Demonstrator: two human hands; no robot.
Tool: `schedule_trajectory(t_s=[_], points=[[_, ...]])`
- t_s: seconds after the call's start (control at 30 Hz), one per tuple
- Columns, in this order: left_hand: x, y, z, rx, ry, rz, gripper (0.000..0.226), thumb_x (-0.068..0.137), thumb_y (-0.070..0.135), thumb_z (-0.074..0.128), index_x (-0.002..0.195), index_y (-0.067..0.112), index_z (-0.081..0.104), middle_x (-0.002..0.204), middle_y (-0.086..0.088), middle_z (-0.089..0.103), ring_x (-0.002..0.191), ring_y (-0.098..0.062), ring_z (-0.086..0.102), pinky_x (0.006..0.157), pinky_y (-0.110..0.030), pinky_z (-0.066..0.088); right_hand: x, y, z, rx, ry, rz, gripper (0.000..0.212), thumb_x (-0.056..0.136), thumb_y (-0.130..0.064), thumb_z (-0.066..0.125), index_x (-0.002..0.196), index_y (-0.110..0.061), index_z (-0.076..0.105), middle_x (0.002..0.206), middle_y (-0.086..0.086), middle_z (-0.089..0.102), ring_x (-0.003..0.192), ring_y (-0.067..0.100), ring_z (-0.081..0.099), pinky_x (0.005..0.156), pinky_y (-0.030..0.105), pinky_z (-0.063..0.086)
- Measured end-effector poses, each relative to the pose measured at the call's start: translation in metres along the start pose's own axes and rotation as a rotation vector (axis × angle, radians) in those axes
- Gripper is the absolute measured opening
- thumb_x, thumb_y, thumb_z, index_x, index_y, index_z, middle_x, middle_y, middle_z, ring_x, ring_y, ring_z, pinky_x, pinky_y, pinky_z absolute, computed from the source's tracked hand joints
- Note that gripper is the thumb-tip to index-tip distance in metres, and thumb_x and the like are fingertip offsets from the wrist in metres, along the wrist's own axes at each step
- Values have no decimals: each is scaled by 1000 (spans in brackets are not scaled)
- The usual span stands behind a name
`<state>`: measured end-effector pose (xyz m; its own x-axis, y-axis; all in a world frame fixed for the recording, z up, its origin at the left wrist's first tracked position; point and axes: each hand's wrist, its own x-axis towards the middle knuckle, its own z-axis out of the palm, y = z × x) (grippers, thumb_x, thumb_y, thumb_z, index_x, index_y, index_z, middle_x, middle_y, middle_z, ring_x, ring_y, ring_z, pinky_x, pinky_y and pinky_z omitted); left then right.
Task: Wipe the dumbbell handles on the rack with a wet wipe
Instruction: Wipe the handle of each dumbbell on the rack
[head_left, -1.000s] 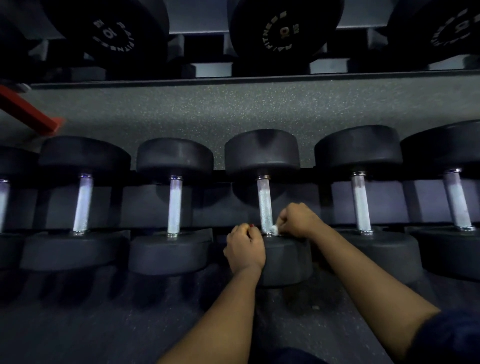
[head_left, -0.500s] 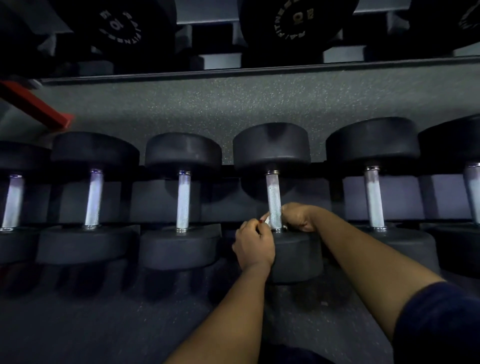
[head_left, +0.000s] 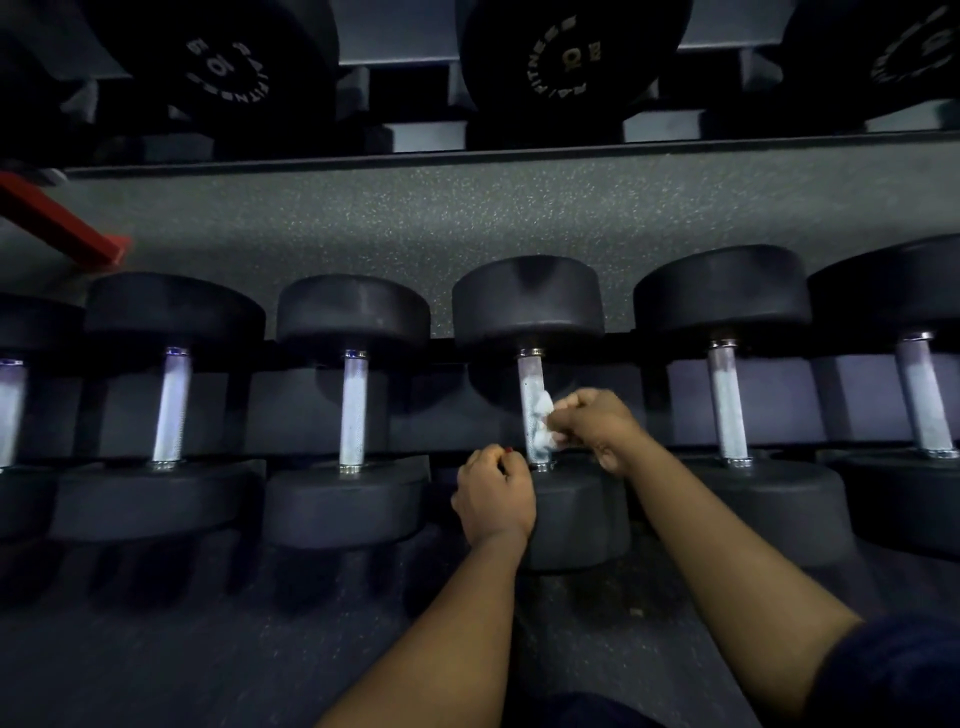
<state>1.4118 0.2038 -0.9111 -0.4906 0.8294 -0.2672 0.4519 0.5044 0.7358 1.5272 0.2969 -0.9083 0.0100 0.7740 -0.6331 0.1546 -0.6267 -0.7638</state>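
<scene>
Six handles, lower row: knurled metal bars are lying side by side on the rack (head_left: 685, 395), each between dark rubber heads; the leftmost is running off the frame edge.
Worked handle (head_left: 530, 379): fourth from the left, sitting in its cradle, upper stretch bare.
Wet wipe (head_left: 543, 423): a bunched white wad, pressing on the right flank of that bar, from the middle to the lower part.
Right hand (head_left: 597, 426): fingers are curling round the wipe and pinching it against the metal.
Left hand (head_left: 496, 493): hovering just beside the bar's near end, over the near head (head_left: 571, 514); fingers are curling under, and whether they are gripping anything cannot be told.
Step, as judged: this one bar is being wiped; which neighbours are done is not showing.
Method advised: opening the wad so it is wrapping the bar, sliding from collar to collar, twisting the wrist so the underside is getting covered too.
Pressure advised: pressing firmly enough that damp cloth is reaching into the knurling.
Steadying advised: resting the free hand on the near head, so the dumbbell is not rolling.
Upper shelf: larger dumbbells (head_left: 223, 67) are showing printed end faces.
Also present: red bar (head_left: 62, 223); speckled floor (head_left: 467, 218).
</scene>
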Motion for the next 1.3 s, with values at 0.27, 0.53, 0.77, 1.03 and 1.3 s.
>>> schedule_trajectory(t_s=[0.27, 0.53, 0.77, 1.03, 1.3], points=[[-2, 3, -2, -7, 1, -2, 41, 89, 19, 49, 53, 22, 30, 76, -10, 59, 79, -33, 54, 73, -41, 41, 5, -13, 37, -297, 472, -577, 13, 82, -10, 65, 94, -8, 70, 91, 6, 65, 76, 10, 55, 67, 4, 32], [0, 3, -2, 9, 2, -5, 41, 89, 18, 50, 53, 21, 30, 76, -10, 59, 80, -33, 53, 73, -41, 40, 22, -22, 45, 77, 554, -146, 17, 86, -27, 65, 92, -11, 63, 94, 7, 70, 87, 22, 63, 80, 28, 48], [-1, 5, -2, -1, 0, 14, 40, 89, 23, 46, 53, 23, 29, 77, -10, 59, 81, -33, 53, 74, -43, 41, 9, -15, 49, -192, 546, -473, 8, 87, -17, 57, 91, -11, 61, 86, 8, 70, 78, 23, 62, 70, 26, 44], [0, 2, -1, -10, -7, 32, 25, 77, 36, 35, 56, 22, 34, 79, -10, 62, 82, -34, 55, 73, -41, 42, 40, -27, 39, 525, -132, 235, 34, 99, -20, 35, 92, -2, 64, 69, 11, 71, 48, 19, 63, 41, 21, 45], [1, -3, 1, 0, -10, 16, 31, 83, 30, 42, 54, 22, 32, 78, -10, 61, 82, -34, 55, 73, -42, 43, 29, -21, 45, 455, 87, 95, 29, 92, -17, 47, 89, 3, 68, 73, 18, 70, 59, 26, 64, 50, 24, 47]])
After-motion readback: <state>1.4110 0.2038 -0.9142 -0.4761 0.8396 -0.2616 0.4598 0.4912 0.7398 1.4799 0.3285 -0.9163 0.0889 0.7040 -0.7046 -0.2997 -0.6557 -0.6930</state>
